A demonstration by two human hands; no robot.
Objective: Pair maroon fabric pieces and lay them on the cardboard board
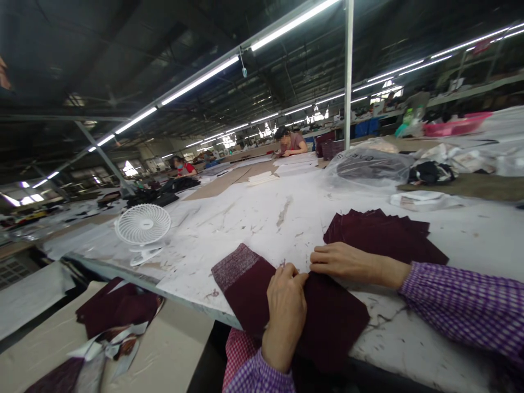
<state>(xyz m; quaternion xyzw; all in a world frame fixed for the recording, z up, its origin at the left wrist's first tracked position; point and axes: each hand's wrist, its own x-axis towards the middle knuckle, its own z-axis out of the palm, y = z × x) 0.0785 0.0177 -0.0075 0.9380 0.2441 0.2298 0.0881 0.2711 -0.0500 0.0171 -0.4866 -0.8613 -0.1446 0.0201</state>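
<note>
A maroon fabric piece [335,311] lies on the near edge of the white table, partly overhanging it. Its left end carries a speckled grey-maroon band [238,265]. My left hand [286,305] is closed on the fabric near its middle, thumb and fingers pinched together. From the right, my right hand [341,261] grips the fabric's far edge, its fingers pressed together close to the left thumb. Just behind the right hand sits a fanned stack of maroon fabric pieces [380,234]. What lies under the fingertips is hidden.
A white fan [143,225] stands at the table's left edge. Below left, maroon cloth [118,308] and a tied bundle rest on a beige surface. Clear plastic bags [368,166] and a pink basket [456,125] are at right. Co-workers [292,143] lean over the far tables.
</note>
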